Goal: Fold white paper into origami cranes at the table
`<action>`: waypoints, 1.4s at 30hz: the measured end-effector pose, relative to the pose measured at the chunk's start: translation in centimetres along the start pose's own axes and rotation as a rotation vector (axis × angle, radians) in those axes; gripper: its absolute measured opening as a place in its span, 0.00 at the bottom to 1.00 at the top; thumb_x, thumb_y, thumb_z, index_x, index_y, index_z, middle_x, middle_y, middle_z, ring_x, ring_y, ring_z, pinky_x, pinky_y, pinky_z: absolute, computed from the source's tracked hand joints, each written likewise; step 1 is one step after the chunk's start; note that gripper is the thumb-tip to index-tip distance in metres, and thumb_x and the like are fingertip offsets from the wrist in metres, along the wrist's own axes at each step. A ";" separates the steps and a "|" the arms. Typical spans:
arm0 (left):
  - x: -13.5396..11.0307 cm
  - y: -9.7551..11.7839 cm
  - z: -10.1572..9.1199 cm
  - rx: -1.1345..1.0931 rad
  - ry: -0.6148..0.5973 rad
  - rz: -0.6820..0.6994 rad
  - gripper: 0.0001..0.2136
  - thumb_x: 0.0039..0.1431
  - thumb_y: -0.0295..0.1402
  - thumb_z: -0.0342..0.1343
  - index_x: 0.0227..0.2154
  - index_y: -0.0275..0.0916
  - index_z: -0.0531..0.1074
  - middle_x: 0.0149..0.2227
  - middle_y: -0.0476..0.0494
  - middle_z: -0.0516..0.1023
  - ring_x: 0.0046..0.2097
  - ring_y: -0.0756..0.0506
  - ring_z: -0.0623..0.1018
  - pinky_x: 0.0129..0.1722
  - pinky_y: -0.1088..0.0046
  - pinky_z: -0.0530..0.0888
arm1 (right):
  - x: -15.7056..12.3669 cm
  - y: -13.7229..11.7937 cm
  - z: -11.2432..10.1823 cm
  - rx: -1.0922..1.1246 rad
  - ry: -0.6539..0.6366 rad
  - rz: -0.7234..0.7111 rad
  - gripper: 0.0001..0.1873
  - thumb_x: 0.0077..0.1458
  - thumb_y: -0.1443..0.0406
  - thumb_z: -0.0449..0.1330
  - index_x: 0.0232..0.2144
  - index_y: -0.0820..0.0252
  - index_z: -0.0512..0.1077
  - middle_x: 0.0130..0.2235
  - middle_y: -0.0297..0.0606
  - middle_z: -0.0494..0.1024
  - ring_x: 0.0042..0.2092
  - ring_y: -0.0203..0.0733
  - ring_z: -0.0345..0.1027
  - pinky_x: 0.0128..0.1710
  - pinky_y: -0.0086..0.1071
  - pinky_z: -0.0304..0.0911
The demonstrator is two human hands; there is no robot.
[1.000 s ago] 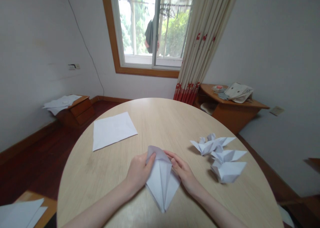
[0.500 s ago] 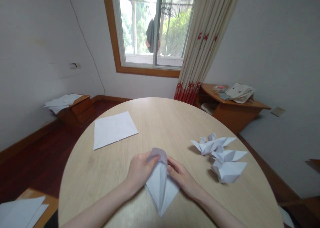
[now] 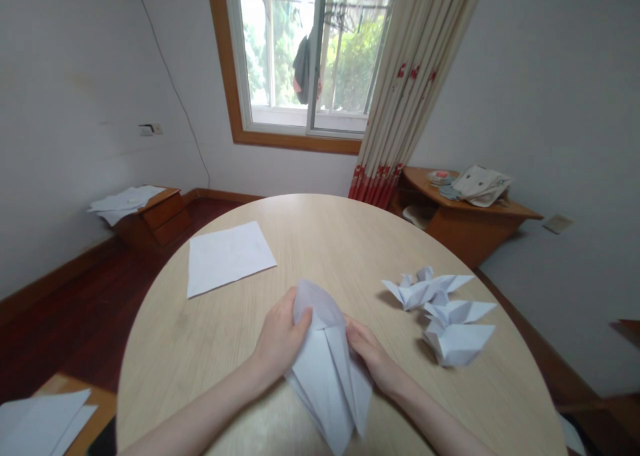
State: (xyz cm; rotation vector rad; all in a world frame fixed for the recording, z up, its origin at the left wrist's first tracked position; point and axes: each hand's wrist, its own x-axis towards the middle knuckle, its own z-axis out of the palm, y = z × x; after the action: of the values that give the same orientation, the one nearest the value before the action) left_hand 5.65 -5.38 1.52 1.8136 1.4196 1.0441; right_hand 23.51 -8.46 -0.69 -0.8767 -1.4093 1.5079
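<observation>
A folded white paper piece (image 3: 325,369), long and pointed, is lifted a little above the round wooden table (image 3: 200,349). My left hand (image 3: 280,333) grips its left side near the top, with the fingers curled around the fold. My right hand (image 3: 367,356) pinches its right edge. A flat white paper sheet (image 3: 227,259) lies on the table beyond my hands. To the right are several folded paper figures (image 3: 440,313), the closest a pointed one (image 3: 457,343), out of reach of my fingers.
A stack of white paper (image 3: 45,423) lies on a wooden surface at the lower left. Beyond the table are a bedside cabinet with white sheets (image 3: 155,216) and a corner shelf with cloth items (image 3: 465,203). A curtain (image 3: 415,89) hangs beside the window.
The folded paper has opened wider and lifted off the table, its lower tip swinging right. My hands have drawn slightly apart. The view has shifted very slightly.
</observation>
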 end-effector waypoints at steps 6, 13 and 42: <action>0.2 0.1 -0.5 -0.030 -0.039 -0.012 0.13 0.59 0.41 0.48 0.40 0.38 0.67 0.36 0.41 0.78 0.37 0.40 0.78 0.37 0.65 0.72 | 0.0 0.6 -0.4 0.086 0.008 -0.015 0.27 0.60 0.49 0.53 0.57 0.54 0.67 0.57 0.44 0.70 0.58 0.52 0.62 0.60 0.48 0.51; 0.4 0.1 -0.8 -0.095 -0.069 -0.003 0.13 0.63 0.43 0.45 0.34 0.40 0.67 0.28 0.46 0.75 0.30 0.44 0.76 0.29 0.73 0.68 | -0.4 -0.6 -0.4 -0.129 0.001 -0.102 0.26 0.59 0.49 0.55 0.57 0.48 0.66 0.63 0.38 0.62 0.64 0.50 0.50 0.64 0.49 0.40; -0.2 1.1 -1.0 -0.095 -0.049 0.126 0.14 0.64 0.41 0.44 0.29 0.40 0.67 0.28 0.48 0.72 0.31 0.47 0.73 0.30 0.76 0.67 | -0.5 -2.2 0.9 -0.155 0.011 0.013 0.28 0.55 0.51 0.60 0.55 0.55 0.69 0.56 0.45 0.72 0.54 0.51 0.67 0.56 0.49 0.58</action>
State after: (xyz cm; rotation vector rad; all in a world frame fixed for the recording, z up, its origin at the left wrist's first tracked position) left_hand 5.31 -5.87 2.89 1.8662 1.2198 1.1027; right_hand 23.15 -9.31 1.59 -0.9880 -1.5303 1.4156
